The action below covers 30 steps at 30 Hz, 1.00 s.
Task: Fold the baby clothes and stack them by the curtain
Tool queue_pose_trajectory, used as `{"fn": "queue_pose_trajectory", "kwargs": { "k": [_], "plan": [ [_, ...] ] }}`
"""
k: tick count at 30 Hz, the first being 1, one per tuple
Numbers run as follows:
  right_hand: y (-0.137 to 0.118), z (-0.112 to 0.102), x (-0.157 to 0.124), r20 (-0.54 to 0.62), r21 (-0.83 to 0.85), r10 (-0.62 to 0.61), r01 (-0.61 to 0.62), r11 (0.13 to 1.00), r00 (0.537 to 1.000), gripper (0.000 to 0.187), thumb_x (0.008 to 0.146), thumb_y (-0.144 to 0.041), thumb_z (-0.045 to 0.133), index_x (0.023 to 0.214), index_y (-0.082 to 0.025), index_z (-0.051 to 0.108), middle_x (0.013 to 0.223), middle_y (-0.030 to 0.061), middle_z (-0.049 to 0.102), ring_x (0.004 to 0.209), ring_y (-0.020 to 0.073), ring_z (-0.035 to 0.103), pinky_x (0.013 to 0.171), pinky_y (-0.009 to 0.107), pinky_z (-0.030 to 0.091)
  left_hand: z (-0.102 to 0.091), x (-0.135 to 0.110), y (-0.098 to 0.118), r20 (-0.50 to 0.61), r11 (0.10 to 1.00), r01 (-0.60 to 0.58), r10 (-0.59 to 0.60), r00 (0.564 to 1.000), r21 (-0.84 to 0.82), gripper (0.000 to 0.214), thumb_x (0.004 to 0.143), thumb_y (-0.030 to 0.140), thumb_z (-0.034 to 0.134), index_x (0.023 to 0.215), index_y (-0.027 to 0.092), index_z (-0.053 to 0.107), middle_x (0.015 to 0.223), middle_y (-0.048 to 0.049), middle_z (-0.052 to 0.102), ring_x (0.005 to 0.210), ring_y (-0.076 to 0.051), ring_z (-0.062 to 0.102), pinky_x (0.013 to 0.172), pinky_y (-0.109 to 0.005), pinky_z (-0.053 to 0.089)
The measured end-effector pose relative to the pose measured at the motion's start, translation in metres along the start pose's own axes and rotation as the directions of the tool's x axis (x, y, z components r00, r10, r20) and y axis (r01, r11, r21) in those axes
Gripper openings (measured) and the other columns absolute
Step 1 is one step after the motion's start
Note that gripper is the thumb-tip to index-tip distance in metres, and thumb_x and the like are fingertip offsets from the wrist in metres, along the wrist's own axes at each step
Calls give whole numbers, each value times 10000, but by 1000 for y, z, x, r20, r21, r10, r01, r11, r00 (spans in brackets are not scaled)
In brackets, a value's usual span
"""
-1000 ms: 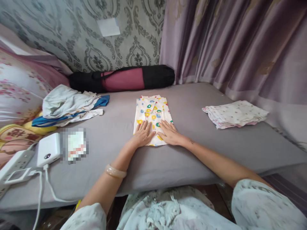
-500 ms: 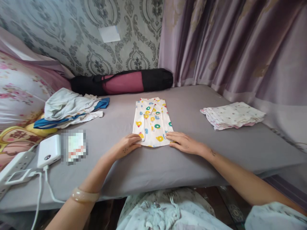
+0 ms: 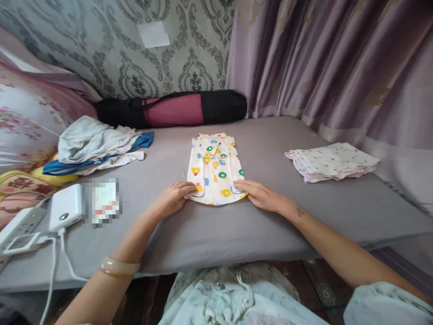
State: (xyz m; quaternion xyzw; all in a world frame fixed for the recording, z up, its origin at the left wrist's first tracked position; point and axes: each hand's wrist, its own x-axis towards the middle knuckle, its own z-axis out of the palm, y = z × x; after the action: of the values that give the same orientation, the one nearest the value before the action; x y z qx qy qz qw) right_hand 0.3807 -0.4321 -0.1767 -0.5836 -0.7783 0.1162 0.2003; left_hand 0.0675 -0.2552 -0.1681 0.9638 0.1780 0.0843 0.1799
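A small white garment with coloured prints (image 3: 214, 167) lies folded into a narrow strip on the grey mattress (image 3: 209, 225). My left hand (image 3: 174, 197) pinches its near left corner, lifting the hem slightly. My right hand (image 3: 259, 195) grips the near right corner in the same way. Both forearms stretch out over the mattress edge, and a pale bangle (image 3: 118, 267) sits on my left wrist.
A folded stack of pale printed cloths (image 3: 333, 161) lies at the right. Crumpled clothes (image 3: 96, 145) sit at the left by floral bedding (image 3: 23, 122). A white charger (image 3: 66, 206), a power strip (image 3: 18, 228) and a rolled mat in a black bag (image 3: 172, 109) are nearby.
My hands slid from lying flat on the garment back to its near corners and closed on the hem, which now lifts slightly.
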Motion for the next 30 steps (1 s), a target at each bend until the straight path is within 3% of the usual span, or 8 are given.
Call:
{"fn": "queue_pose_trajectory", "kwargs": {
  "k": [8,13,16,20,25,30],
  "plan": [
    [9,-3,19,-53,-19,39,-40,999,998,436,838,-121,416,1187,-209,661,1243,96,620,1167,227,556,1015,412,436,0,10,-16,-112,993,99,-106,988,-70,287,871,289,461,1027,232,695,1121,-76,621,1056,-227,541,986,-397,410],
    [17,-3,29,-102,65,109,-102,993,989,265,887,-210,465,976,-237,713,1127,73,658,1054,214,602,957,390,453,-2,14,-18,-125,953,241,-266,956,-186,324,879,396,469,994,211,709,1042,-77,621,979,-218,548,941,-388,418],
    [20,0,34,-147,111,212,-197,974,966,230,887,-228,472,875,-218,701,1050,64,671,968,191,621,889,334,475,0,17,-20,-130,921,307,-344,930,-238,345,864,429,480,944,190,716,961,-70,625,935,-207,555,908,-362,432],
    [22,4,38,-202,69,395,-389,919,896,272,894,-305,478,699,-202,637,947,78,658,852,185,620,792,298,474,3,24,-22,-157,857,457,-498,853,-239,349,828,454,504,812,172,708,1007,-79,636,961,-220,556,885,-342,431],
    [16,7,41,-236,-13,486,-503,864,841,247,896,-315,494,697,-200,585,918,65,619,819,174,592,757,280,440,4,35,-13,-140,759,637,-651,746,-135,374,834,471,473,805,188,716,997,-67,666,1001,-248,551,853,-335,413],
    [11,7,42,-270,-60,558,-592,803,784,250,889,-329,513,674,-206,551,903,52,599,796,165,573,713,268,410,3,41,-2,-171,715,698,-691,703,-20,368,842,485,477,780,202,704,1051,-87,656,1049,-283,530,871,-382,381]
  ]
}}
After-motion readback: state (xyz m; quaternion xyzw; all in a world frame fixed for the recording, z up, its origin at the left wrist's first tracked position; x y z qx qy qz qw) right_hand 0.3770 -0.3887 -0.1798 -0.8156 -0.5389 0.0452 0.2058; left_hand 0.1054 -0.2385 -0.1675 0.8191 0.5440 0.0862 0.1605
